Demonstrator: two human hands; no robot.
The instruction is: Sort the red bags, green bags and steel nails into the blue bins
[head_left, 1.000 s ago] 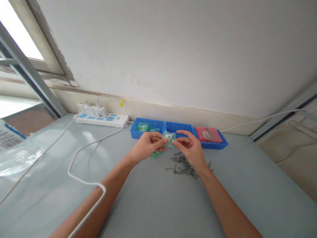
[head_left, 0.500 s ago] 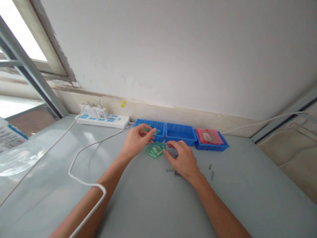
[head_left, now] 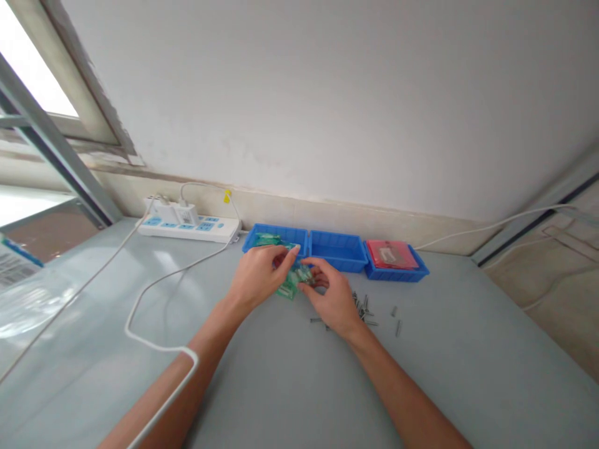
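Small green see-through packets (head_left: 286, 290) lie on the table in front of the left blue bin (head_left: 302, 237), which holds more green packets (head_left: 267, 239). My left hand (head_left: 259, 274) is at that bin's front edge, over the pile. Its fingers curl in towards the thumb, and what they hold is hidden. From the right, my right hand (head_left: 333, 296) closes its thumb and fingers on a green packet (head_left: 303, 274). Close behind the right hand, loose screws (head_left: 362, 307) lie in a heap, partly covered by it.
A middle blue bin (head_left: 337, 248) and a right blue bin (head_left: 397, 274) with red packets (head_left: 390, 254) stand along the wall. Left are a power strip (head_left: 189, 229), a white cable (head_left: 150, 337) across my left forearm, and clear plastic wrap (head_left: 37, 302).
My right hand has moved left onto the green packets and closed on one, uncovering more screws. My left hand has come down slightly towards the pile. The view has shifted a little.
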